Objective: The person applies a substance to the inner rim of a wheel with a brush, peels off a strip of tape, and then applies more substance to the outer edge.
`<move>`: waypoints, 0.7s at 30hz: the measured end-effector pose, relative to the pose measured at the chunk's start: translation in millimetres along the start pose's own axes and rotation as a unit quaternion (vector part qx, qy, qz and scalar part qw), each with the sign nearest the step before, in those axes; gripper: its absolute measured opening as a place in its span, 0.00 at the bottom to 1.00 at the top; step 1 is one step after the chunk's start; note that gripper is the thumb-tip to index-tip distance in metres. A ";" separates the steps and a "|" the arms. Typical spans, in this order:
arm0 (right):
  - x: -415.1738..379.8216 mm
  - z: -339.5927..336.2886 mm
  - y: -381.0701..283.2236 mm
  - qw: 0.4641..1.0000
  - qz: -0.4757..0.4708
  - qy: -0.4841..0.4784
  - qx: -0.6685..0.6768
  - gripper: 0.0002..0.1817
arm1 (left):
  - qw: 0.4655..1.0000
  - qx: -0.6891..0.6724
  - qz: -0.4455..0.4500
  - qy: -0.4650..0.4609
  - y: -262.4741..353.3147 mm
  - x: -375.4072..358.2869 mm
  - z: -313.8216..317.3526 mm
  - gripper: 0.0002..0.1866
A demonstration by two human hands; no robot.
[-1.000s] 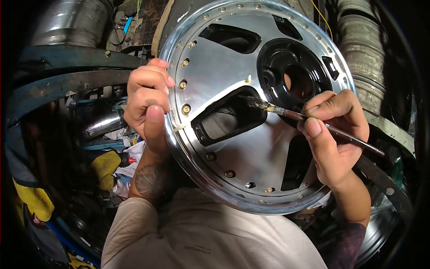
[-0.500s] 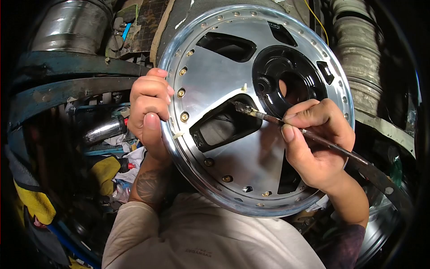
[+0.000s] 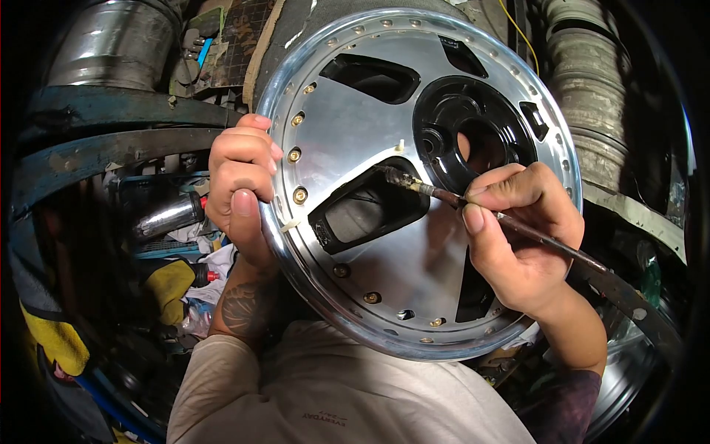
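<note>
A polished wheel rim [image 3: 347, 126] with gold bolts around its edge and black window pockets faces me, tilted. My left hand [image 3: 244, 181] is closed round its left lip, thumb in front. My right hand [image 3: 525, 229] pinches the brown handle of a paintbrush [image 3: 444, 194] between thumb and fingers. The brush's dark bristles lie at the upper edge of a black window pocket [image 3: 370, 203], left of the black hub [image 3: 473, 126]. A pale yellowish-white strip [image 3: 347, 174] follows that pocket's upper edge, with one end standing up near the hub.
Stacked metal barrels [image 3: 588, 89] stand at the right and another wheel barrel [image 3: 111, 48] at the upper left. Blue metal bars [image 3: 126, 144] run along the left. Below them lie a silver cylinder [image 3: 170, 216], rags and a yellow-and-grey cloth [image 3: 55, 333].
The wheel and my left hand sit slightly further left in view. The brush tip has shifted slightly left along the pocket's upper edge; both grips are unchanged.
</note>
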State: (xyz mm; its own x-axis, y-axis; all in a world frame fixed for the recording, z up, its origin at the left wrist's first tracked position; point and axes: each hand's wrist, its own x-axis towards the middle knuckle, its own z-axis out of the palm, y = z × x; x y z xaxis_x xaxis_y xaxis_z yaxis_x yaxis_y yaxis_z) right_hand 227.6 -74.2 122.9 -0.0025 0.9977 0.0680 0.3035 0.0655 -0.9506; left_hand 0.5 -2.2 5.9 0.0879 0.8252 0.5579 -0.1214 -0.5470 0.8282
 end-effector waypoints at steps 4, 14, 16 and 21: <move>-1.9 -2.3 -0.9 1.000 0.024 0.009 0.015 0.07 | 1.000 0.000 0.005 -0.002 0.0 0.8 0.1 0.17; -3.7 -6.1 4.3 1.000 -0.003 0.009 0.026 0.08 | 1.000 0.001 0.010 -0.005 -1.5 -0.8 -1.9 0.17; -2.6 -5.8 2.0 1.000 0.009 -0.005 0.029 0.09 | 1.000 0.002 0.008 -0.008 -1.1 -0.9 -3.2 0.17; -2.6 -3.8 -2.4 0.999 0.029 -0.002 0.022 0.08 | 1.000 0.001 0.006 0.002 -0.8 -1.5 -0.6 0.17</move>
State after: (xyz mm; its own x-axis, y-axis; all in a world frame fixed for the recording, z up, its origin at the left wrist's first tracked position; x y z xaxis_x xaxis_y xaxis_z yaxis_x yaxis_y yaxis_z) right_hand 230.5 -77.0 126.2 0.0112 0.9999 0.0108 0.2618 0.0075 -0.9651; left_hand -0.2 -2.9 4.4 0.0822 0.8189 0.5680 -0.1201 -0.5576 0.8213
